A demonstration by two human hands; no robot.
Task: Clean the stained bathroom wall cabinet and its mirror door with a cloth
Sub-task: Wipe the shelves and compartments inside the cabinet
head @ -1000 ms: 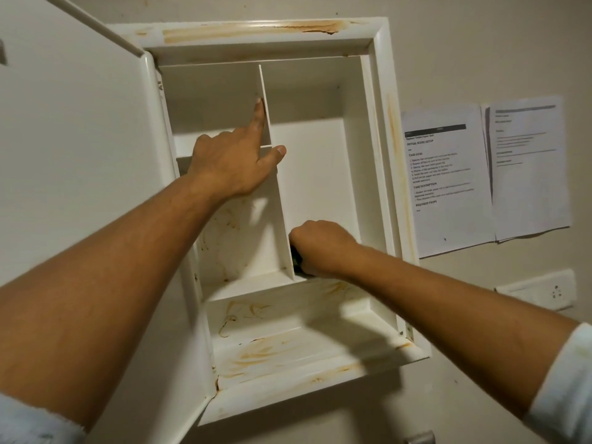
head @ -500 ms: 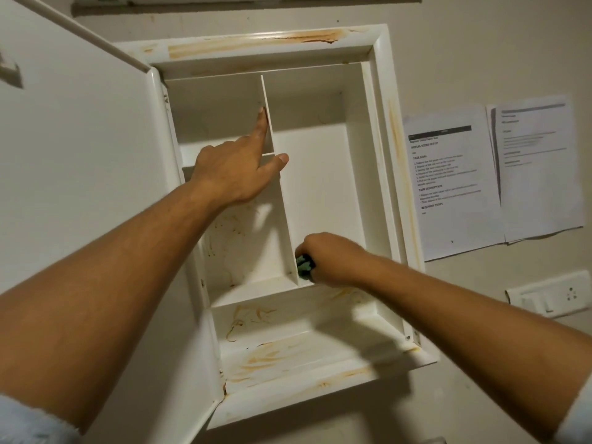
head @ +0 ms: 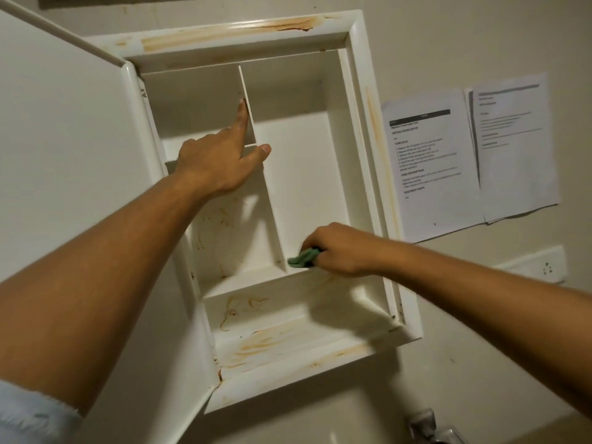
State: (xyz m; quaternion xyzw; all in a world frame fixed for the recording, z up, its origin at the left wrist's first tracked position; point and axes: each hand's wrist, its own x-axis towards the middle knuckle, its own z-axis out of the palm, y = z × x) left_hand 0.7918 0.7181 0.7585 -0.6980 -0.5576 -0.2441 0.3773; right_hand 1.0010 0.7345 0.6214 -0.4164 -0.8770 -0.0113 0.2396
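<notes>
Right hand (head: 342, 251) has its grip curled tight round the green cloth (head: 302, 258), pushed into the bottom of the cabinet (head: 363, 91) compartment just right of the divider (head: 275, 219). Left hand (head: 221, 161) rests higher up on that divider, index finger straight, thumb spread out. Orange stains (head: 250, 344) left of and below the divider.

A beige wall (head: 480, 43) fills the right of the view. Two printed sheets hang on it side by side, the left sheet (head: 432, 168) with a dark header bar and lines of text too small to read, the right sheet (head: 512, 149) overlapping its edge. Below them sits a white socket plate (head: 538, 265). A metal tap (head: 429, 427) shows at the bottom edge.
</notes>
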